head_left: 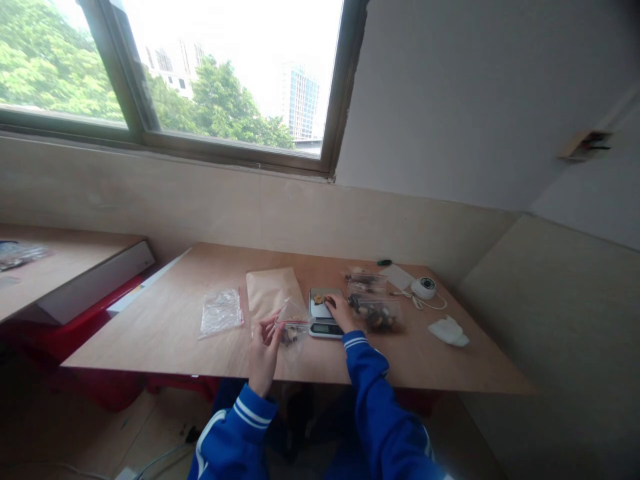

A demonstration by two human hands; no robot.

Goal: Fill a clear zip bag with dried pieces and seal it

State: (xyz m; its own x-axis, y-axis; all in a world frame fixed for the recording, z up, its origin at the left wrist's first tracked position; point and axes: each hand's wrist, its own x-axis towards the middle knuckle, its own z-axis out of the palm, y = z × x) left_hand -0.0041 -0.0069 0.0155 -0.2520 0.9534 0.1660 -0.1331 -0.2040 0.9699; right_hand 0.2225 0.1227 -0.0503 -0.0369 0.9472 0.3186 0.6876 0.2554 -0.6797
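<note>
A small clear zip bag (294,333) with brown and pale dried pieces inside is pinched at its top by my left hand (265,350). To its right, my right hand (342,313) reaches over a kitchen scale (315,309), its fingers closed around a dark brown dried piece (330,301). A yellowish dried piece (319,299) lies on the scale's plate beside those fingertips. The display (326,329) faces me, but its reading is too small to make out.
A brown paper sheet or envelope (270,287) and clear empty bags (221,312) lie left of the scale. Bags of dark dried pieces (383,313) lie right, near a white dome camera (424,287) with its cable and a crumpled white tissue (449,331). The wall borders the wooden table (165,327).
</note>
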